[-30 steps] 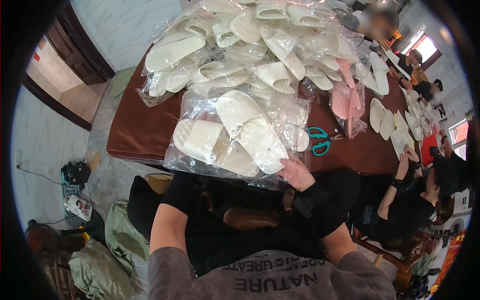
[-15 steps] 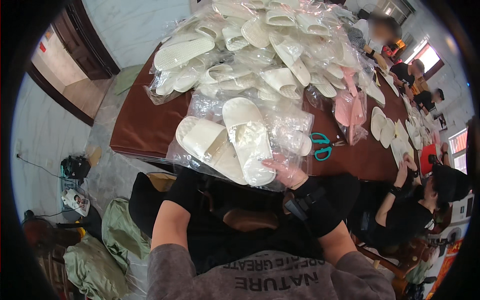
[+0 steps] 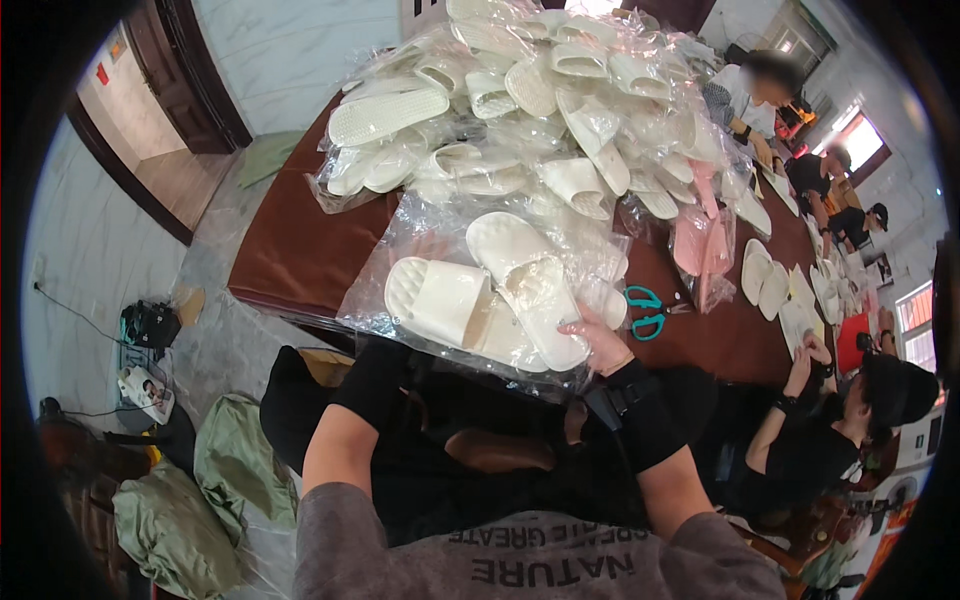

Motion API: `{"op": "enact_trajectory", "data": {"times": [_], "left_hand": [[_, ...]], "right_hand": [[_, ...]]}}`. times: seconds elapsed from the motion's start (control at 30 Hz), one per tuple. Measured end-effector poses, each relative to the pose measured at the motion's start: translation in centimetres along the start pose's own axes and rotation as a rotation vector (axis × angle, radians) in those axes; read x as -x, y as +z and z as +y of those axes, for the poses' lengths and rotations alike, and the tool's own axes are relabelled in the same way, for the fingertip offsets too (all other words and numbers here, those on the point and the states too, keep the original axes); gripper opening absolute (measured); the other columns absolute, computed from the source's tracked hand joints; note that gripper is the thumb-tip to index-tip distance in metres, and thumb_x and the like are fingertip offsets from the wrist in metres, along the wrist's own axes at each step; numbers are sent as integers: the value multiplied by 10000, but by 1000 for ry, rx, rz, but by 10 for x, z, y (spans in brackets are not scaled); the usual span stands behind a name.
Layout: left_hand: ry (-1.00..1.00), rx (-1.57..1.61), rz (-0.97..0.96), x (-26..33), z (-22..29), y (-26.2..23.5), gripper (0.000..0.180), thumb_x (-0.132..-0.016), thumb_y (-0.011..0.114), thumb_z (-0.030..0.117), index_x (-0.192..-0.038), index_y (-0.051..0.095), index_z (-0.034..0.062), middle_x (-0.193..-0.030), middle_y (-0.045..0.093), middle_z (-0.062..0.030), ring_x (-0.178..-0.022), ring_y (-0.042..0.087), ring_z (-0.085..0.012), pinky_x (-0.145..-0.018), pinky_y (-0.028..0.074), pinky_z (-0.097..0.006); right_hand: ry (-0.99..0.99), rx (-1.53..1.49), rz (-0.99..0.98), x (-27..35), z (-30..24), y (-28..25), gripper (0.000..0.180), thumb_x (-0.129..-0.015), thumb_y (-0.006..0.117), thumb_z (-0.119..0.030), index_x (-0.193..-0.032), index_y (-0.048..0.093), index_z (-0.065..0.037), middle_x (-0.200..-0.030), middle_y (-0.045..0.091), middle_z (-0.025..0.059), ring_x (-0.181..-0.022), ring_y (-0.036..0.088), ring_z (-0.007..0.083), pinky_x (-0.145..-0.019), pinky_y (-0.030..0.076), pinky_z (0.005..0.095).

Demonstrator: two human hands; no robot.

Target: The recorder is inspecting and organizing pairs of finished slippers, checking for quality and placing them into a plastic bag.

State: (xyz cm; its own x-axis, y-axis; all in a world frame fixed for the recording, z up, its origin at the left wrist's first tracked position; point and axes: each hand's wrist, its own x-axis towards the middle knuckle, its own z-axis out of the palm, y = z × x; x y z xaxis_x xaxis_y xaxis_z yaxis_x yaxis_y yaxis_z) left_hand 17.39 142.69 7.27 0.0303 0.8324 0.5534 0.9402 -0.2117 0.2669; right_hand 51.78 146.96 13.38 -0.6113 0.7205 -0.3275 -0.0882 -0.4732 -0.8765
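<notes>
Two white slippers lie together at the table's near edge, the left one [image 3: 432,300] partly under the right one [image 3: 533,290]. Around and beneath them spreads a clear plastic bag [image 3: 375,275]; I cannot tell how far inside it they are. My right hand [image 3: 602,345] is closed on the heel end of the right slipper, thumb on top. The bag and the table edge hide my left hand; only its black sleeve [image 3: 372,385] reaches up to the bag's near left side.
Behind the pair rises a large heap of bagged white slippers [image 3: 480,130]. Teal-handled scissors [image 3: 648,312] and bagged pink slippers [image 3: 703,245] lie to the right. Along the brown-covered table [image 3: 290,240], co-workers sit at the right, one nearby in a black cap [image 3: 895,378].
The slipper pair and my right hand have shifted a little to the right. More of the clear bag shows to the left of the slippers. The whole view has also shifted slightly.
</notes>
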Motion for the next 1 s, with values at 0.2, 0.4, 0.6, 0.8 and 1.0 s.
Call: {"op": "enact_trajectory", "data": {"times": [0.2,0.4,0.6,0.8,1.0], "left_hand": [[-52,67,-134,2,-69,-67,345,-946,560,220,-1246,614,59,-1371,554,-156,-1297,500,-334,-1062,407,-424],[-269,292,218,-10,-77,-136,304,-939,547,10,-1229,633,44,-1287,617,-160,-1265,542,-316,-1046,435,-361],[-74,57,-396,-24,-19,-59,519,-1004,465,386,-1503,358,291,-1600,266,1,-1490,186,-284,-1152,151,-625],[-144,-154,-347,-6,-14,-18,575,-981,480,442,-1507,357,244,-1601,266,29,-1477,226,-279,-1167,158,-584],[-95,-233,-262,-5,-5,-25,563,-975,508,385,-1494,379,208,-1585,308,18,-1457,279,-286,-1168,178,-561]], "right_hand": [[12,-30,22,-8,4,-2,675,-793,648,0,-1429,422,-2,-1262,605,113,-1133,606,220,-958,508,337],[-18,10,31,-11,10,-3,624,-790,677,-1,-1379,473,9,-1224,618,92,-1100,606,200,-944,494,326],[-73,94,23,0,-2,9,595,-801,696,-27,-1357,489,16,-1200,622,85,-1096,599,187,-939,478,307],[-154,139,44,49,-37,-1,502,-826,683,-19,-1298,527,48,-1175,642,92,-1036,619,157,-914,472,284],[-164,363,279,125,-102,-87,433,-801,696,1,-1218,579,4,-1069,643,38,-975,621,139,-862,497,288]]}}
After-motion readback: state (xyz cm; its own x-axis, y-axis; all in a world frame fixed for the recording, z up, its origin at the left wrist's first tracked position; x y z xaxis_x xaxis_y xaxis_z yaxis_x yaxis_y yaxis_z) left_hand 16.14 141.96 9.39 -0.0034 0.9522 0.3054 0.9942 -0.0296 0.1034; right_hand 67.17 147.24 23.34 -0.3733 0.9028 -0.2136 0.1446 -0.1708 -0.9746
